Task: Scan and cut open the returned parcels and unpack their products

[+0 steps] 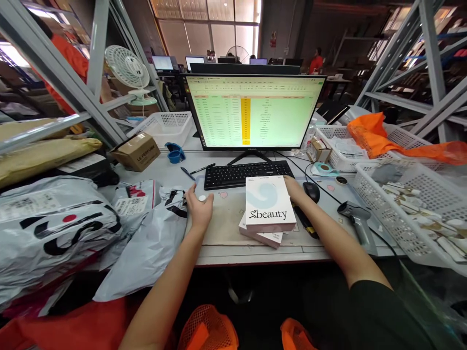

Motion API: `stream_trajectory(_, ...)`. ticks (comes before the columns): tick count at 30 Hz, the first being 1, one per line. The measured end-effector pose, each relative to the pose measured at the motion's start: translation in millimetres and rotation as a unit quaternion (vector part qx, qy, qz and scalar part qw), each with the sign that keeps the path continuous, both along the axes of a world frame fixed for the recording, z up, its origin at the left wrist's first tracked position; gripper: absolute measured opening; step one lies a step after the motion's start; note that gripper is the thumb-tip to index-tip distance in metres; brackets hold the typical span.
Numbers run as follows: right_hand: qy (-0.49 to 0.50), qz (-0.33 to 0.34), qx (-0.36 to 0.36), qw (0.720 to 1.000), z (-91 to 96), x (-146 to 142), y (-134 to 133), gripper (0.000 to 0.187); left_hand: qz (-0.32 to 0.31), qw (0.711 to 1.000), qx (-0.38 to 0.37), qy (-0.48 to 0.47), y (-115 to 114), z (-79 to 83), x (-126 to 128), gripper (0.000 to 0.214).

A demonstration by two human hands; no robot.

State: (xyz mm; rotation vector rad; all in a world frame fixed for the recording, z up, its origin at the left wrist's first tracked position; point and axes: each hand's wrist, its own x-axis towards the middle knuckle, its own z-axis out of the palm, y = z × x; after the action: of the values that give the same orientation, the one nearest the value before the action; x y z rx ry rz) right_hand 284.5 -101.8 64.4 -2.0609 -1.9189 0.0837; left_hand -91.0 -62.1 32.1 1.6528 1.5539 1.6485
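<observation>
Two stacked white boxes (269, 210) ("Sbeauty" lettering)

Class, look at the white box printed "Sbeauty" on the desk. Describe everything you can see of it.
The Sbeauty box is flat, rectangular, white card with a pale blue swirl and black lettering. It lies closed, face up, stacked slightly askew on a similar box, in front of the keyboard. The right hand touches its far right edge; the left hand rests apart on the desk.

right hand (294, 188) half hidden behind white box (269, 203), monitor (254, 111) text too small
</observation>
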Motion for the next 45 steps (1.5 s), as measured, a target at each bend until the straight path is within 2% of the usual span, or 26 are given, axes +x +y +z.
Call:
stream_trajectory(4, -0.009, 0.043, -0.022, 0.999, 3.9, -5, 10, 0.036, -0.002, 0.999, -0.037, -0.031, 7, -20.8, 5, 0.072)
stream_trajectory(11, -0.037, 0.032, -0.012, 0.999, -3.5, 0, 13, 0.04, -0.019, 0.991, -0.098, -0.086, 14, -39.4, -1, 0.072)
stream_trajectory(16, -0.047, 0.035, -0.006, 0.998, -8.6, 3, 22, 0.049, -0.003, 0.991, -0.098, -0.091, 15, -35.3, 1, 0.069)
stream_trajectory(23, -0.053, 0.048, -0.009, 0.997, -7.1, -6, 33, 0.047, 0.018, 0.991, -0.094, -0.097, 11, -25.5, 4, 0.069)
stream_trajectory(33, -0.054, 0.012, -0.007, 0.998, -11.4, -18, 50, 0.041, 0.025, 0.992, -0.092, -0.085, 13, -28.6, 1, 0.063)
stream_trajectory(39, -0.042, 0.013, 0.003, 0.999, -11.2, -14, 45, 0.044, 0.031, 0.993, -0.087, -0.077, 12, -32.1, 0, 0.061)
stream_trajectory(45, -0.03, -0.013, -0.002, 0.999, -14.9, -12, 43, 0.04, 0.024, 0.992, -0.081, -0.092, 12, -32.5, 0, 0.057)
